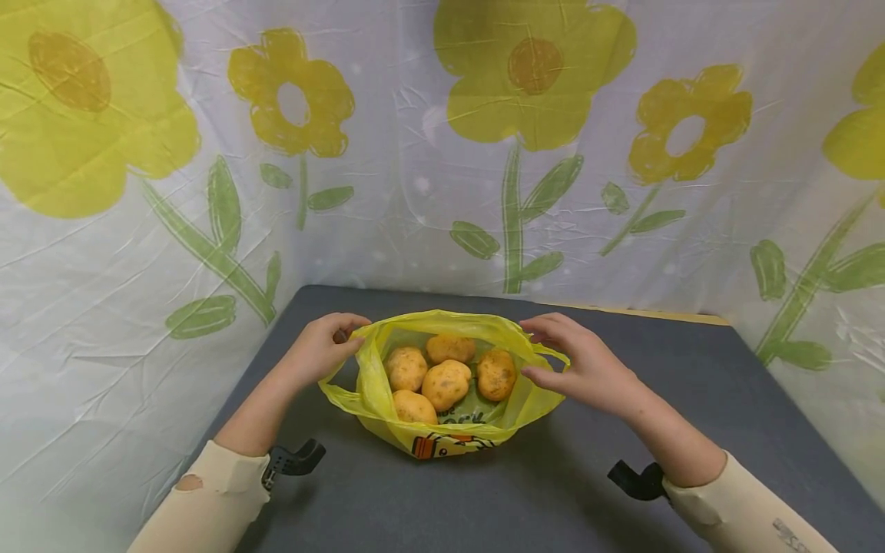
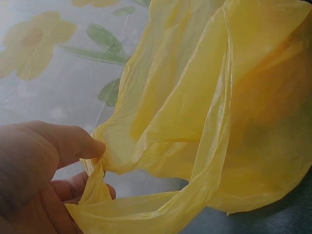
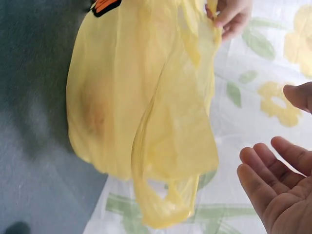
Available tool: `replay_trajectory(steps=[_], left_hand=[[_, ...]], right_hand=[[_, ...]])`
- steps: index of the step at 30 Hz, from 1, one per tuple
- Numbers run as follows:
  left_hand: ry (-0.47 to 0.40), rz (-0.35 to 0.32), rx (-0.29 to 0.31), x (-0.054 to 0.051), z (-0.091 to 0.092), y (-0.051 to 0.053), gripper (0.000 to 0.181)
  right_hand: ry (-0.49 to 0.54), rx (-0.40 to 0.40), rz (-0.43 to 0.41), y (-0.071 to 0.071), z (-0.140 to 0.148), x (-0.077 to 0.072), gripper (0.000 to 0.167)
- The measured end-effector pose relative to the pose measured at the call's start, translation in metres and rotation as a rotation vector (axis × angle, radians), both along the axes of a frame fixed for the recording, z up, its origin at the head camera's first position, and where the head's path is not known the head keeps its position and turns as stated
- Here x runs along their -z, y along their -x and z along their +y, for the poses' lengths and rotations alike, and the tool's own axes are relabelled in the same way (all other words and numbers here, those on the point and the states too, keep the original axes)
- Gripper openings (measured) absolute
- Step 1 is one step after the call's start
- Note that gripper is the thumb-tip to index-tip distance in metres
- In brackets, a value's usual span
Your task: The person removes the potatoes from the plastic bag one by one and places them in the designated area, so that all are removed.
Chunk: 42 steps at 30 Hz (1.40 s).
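Observation:
A yellow plastic bag [image 1: 387, 434] stands on the dark table with its mouth spread wide, and several potatoes [image 1: 445, 384] lie inside. In the left wrist view, the left hand [image 2: 44, 165] pinches the edge of the bag [image 2: 185, 126] by a handle between thumb and fingers. The right hand [image 1: 588, 365] is at the bag's right rim, by the other handle. In the right wrist view, the right hand [image 3: 282, 180] has its fingers spread apart from the bag [image 3: 122, 97], holding nothing.
The dark table [image 1: 429, 507] reaches back to a hanging sheet [image 1: 401, 192] printed with yellow flowers, which also runs along both sides. A black wrist mount [image 1: 297, 459] juts from the left sleeve, and another [image 1: 639, 482] from the right.

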<state>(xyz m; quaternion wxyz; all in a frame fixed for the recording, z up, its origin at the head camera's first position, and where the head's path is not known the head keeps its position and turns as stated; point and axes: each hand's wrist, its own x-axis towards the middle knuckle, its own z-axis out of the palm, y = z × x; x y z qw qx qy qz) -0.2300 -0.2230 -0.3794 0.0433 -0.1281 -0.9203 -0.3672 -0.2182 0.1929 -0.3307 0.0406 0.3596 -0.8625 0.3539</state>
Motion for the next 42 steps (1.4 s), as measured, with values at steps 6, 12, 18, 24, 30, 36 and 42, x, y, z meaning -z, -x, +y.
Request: replay_trajectory(steps=[6, 12, 18, 24, 30, 36, 42], left_hand=[[-0.004, -0.012, -0.002, 0.000, -0.001, -0.001, 0.032], [-0.002, -0.019, -0.008, 0.000, 0.000, -0.002, 0.032], [0.000, -0.016, -0.002, 0.002, 0.000, -0.003, 0.031], [-0.004, -0.011, -0.003, 0.002, 0.000, -0.004, 0.031], [-0.003, 0.000, 0.009, 0.002, 0.002, -0.004, 0.030], [-0.005, -0.009, 0.015, 0.003, 0.004, -0.004, 0.030], [-0.007, -0.003, 0.023, 0.004, 0.006, -0.005, 0.028]], right_hand=[[-0.035, -0.006, -0.032, 0.000, -0.021, 0.007, 0.056], [-0.090, 0.022, -0.075, 0.002, -0.039, 0.022, 0.055], [-0.110, 0.132, -0.161, 0.006, -0.051, 0.045, 0.057], [-0.164, 0.329, -0.136, 0.008, -0.067, 0.063, 0.063], [-0.192, 0.448, -0.107, 0.010, -0.077, 0.075, 0.070], [-0.283, 0.496, -0.063, 0.013, -0.079, 0.084, 0.076], [-0.312, 0.530, -0.079, 0.017, -0.077, 0.093, 0.076]])
